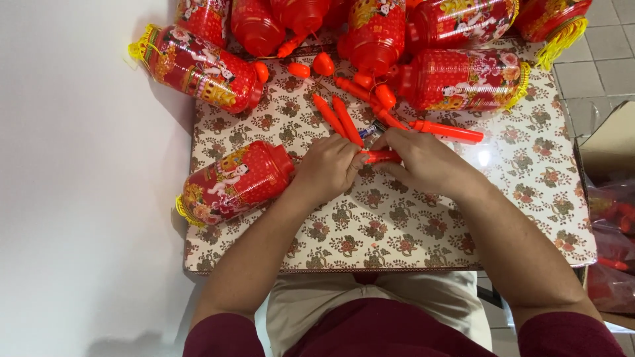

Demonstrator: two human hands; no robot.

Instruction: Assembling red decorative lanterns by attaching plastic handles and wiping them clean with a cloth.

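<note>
My left hand (327,168) and my right hand (423,158) meet over the middle of the table, both closed on one red plastic lantern handle (381,157) that lies between them. A small battery (368,131) shows just above my fingers. A red printed lantern (231,183) with a yellow fringe lies on its side just left of my left hand. Two more red handles (337,116) lie just beyond my hands.
The small table has a floral cloth (397,225). Several red lanterns (198,66) (463,79) crowd its far edge, with another handle (446,130) and loose red caps (323,63). A white wall (79,185) runs along the left; a box (612,142) and bags of red parts (612,218) sit to the right.
</note>
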